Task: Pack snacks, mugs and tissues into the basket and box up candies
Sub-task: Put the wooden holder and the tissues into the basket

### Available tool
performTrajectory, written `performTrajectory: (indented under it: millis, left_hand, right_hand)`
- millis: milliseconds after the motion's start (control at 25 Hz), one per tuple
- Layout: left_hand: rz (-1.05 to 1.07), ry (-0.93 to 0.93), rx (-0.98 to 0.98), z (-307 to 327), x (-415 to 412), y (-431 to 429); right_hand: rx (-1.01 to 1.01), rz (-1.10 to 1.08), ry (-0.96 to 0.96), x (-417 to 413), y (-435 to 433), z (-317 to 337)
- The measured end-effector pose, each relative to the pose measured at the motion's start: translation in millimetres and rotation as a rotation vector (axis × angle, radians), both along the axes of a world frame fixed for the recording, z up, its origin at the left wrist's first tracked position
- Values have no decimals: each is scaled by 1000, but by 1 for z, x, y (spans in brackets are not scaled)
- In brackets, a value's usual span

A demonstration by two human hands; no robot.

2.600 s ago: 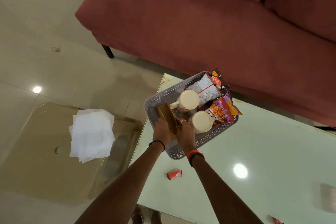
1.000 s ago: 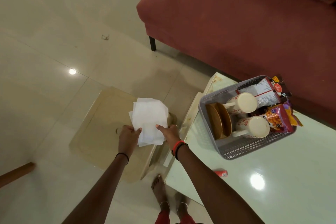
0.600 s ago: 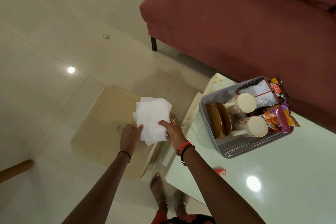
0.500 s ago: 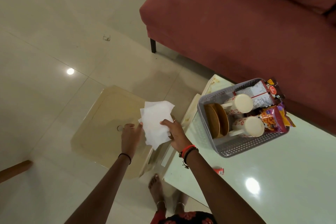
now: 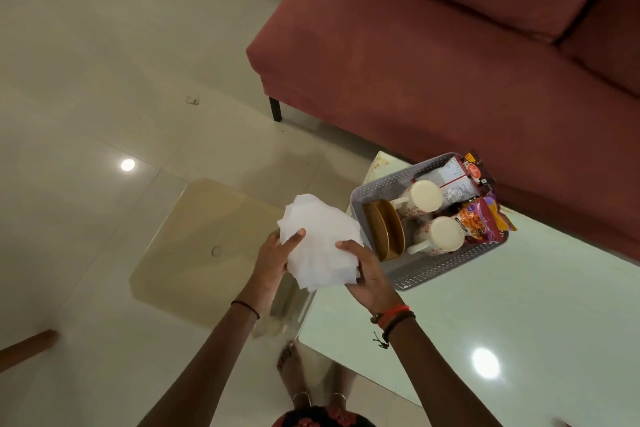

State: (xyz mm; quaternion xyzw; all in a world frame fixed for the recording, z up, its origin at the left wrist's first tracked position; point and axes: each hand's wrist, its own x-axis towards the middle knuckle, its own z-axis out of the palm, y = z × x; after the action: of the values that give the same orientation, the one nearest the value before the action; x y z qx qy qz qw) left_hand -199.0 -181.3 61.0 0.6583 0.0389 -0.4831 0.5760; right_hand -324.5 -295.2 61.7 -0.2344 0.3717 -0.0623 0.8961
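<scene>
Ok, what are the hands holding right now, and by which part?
The stack of white tissues: the left hand grips its left edge, the right hand its right edge.

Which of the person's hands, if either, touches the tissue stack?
Touching, both: the head view shows the left hand and right hand gripping the tissue stack from either side.

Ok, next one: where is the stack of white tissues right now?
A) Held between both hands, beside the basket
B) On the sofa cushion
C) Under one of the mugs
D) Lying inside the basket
A: the left hand and right hand each pinch a side of the tissues, just left of the basket, which has mugs in it but no tissues.
</scene>
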Motion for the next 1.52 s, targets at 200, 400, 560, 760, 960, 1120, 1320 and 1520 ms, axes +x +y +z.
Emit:
performTrajectory:
  millis: [200, 400, 560, 760, 960, 1120, 1320, 1520]
  left_hand:
    - [-218, -421, 0, 27, -1, -18]
    - [-598, -902, -9, 39, -13, -35]
    - [-849, -1266, 178, 42, -23, -49]
    - [-930, -1616, 226, 48, -31, -62]
    - [-1152, -1287, 286, 45, -22, -80]
    - [-1076, -603, 165, 43, -15, -98]
    - [-975, -446, 219, 27, -13, -124]
    - [-960, -480, 361, 0, -3, -159]
  right_hand:
    - [-245, -126, -41, -36, -23, 8]
    - [-809, 91, 184, -60, -40, 22]
    - [-1046, 227, 409, -72, -45, 26]
    - [-1159, 244, 613, -86, -51, 26]
    - [-1244, 301, 705, -100, -59, 21]
    - [-856, 243, 494, -112, -67, 11]
    - [-422, -23, 345, -121, -65, -6]
    - [94, -224, 287, -115, -63, -25]
